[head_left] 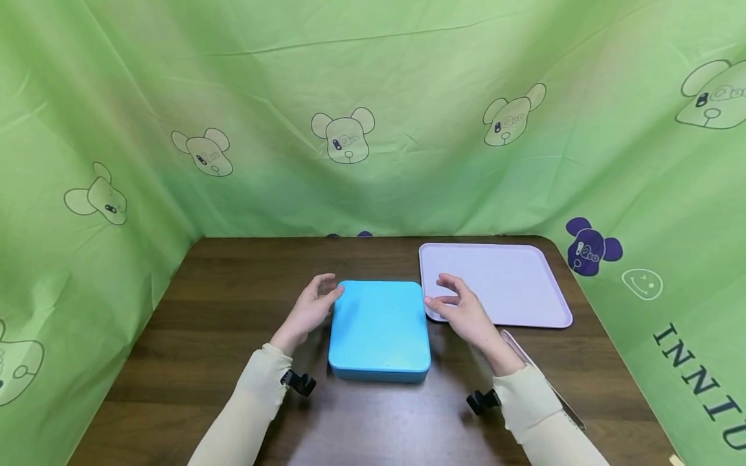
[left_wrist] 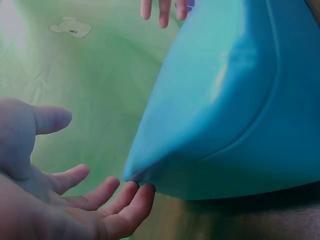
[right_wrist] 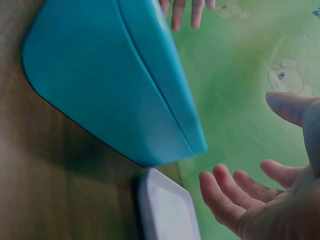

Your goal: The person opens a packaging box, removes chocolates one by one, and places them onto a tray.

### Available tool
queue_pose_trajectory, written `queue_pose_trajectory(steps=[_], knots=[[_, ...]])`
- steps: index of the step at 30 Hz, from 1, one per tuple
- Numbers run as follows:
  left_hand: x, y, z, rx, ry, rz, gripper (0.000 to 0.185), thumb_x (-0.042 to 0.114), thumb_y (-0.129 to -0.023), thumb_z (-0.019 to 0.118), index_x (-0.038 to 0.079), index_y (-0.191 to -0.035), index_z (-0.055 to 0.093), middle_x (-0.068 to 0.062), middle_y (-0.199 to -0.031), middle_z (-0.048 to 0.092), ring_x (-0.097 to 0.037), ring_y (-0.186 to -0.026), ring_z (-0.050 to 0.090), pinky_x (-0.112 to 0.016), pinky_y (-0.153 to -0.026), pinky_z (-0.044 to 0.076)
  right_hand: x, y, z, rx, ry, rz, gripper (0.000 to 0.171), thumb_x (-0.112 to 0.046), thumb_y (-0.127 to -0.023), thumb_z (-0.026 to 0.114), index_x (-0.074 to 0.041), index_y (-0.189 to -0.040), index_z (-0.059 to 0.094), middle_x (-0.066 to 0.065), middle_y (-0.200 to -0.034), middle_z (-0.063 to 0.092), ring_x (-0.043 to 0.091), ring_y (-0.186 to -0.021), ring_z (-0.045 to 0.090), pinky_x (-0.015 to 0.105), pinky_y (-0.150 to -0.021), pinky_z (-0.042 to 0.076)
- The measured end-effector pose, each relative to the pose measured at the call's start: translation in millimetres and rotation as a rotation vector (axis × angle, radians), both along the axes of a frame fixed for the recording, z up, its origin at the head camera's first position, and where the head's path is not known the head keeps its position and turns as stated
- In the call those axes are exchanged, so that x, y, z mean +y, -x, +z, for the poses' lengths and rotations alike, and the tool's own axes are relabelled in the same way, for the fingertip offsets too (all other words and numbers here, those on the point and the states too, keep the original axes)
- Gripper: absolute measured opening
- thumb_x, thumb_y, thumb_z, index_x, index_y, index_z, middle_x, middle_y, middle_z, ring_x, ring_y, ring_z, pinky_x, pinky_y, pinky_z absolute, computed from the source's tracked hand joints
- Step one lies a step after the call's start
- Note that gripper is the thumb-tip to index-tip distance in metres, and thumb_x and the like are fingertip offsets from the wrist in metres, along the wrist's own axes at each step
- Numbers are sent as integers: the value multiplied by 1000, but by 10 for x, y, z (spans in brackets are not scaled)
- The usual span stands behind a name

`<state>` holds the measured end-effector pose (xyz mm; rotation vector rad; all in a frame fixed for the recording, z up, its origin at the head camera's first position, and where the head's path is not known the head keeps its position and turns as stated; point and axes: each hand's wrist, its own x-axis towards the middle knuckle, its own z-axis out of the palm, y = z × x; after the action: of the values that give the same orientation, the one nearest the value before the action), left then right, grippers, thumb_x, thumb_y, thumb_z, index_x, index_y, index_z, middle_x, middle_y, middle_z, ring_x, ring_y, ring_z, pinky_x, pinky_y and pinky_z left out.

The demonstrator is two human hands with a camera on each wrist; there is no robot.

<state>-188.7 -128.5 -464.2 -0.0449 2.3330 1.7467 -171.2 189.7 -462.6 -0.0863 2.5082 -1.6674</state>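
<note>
A blue, rounded square box [head_left: 380, 327] lies flat on the wooden table, its lid seam running along the side in both wrist views. My left hand [head_left: 311, 307] is at its far left corner, with relaxed fingers; in the left wrist view the fingertips [left_wrist: 145, 192] are right at that corner. On the opposite side, my right hand [head_left: 463, 314] has its thumb and fingers spread near the far right corner. The right wrist view shows a gap between these fingers [right_wrist: 225, 187] and the box. Neither hand grips anything.
A pale lilac tray [head_left: 495, 285] lies at the back right, partly behind my right hand. A thin, long item [head_left: 519, 346] lies under my right forearm, mostly hidden. Green printed cloth [head_left: 408, 188] hangs behind the wooden table [head_left: 245, 291] and along both sides.
</note>
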Motion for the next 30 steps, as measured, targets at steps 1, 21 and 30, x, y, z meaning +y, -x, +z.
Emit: queue_pose_trajectory(steps=[1, 21, 30], knots=[[0, -7, -12, -13, 7, 4, 55, 32, -104, 58, 9, -151, 41, -18, -146, 50, -35, -130, 53, -54, -100, 49, -17, -11, -18, -13, 12, 1, 79, -32, -96, 71, -1, -156, 30, 22, -155, 38, 41, -129, 52, 41, -95, 52], [-38, -83, -128, -129, 12, 31, 55, 34, -103, 59, 4, -147, 44, -21, -134, 57, -30, -108, 61, -38, -77, 58, -194, -135, -190, -185, 118, -18, 77, -30, -96, 72, -2, -155, 30, 24, -143, 46, 36, -117, 56, 42, -84, 59], [-64, -84, -168, -175, -33, 24, 53, 32, -104, 58, 0, -144, 48, -17, -116, 59, -27, -95, 56, -35, -74, 56, -175, -155, -224, -179, 95, -17, 69, -28, -97, 71, 2, -151, 40, 23, -132, 51, 28, -108, 60, 41, -82, 58]])
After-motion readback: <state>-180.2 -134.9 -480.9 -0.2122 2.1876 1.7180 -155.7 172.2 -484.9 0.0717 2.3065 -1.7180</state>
